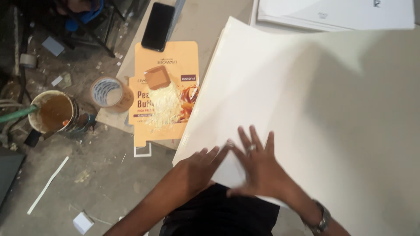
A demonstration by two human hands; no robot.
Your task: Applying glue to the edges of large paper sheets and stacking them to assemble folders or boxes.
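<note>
A large white sheet of card (306,100) lies spread over the work surface and fills most of the view. My left hand (199,168) rests flat on its near-left corner, fingers spread and pointing right. My right hand (258,168), with a ring on one finger and a watch at the wrist, presses flat on the same corner, its fingers overlapping the left hand's fingertips. Neither hand holds anything. An orange printed flat carton blank (164,83) lies just left of the sheet.
A black phone (158,25) lies above the orange blank. A roll of brown tape (109,93) and a tin of brown glue (54,111) stand on the dirty floor at left. A stack of white sheets (337,13) sits at top right.
</note>
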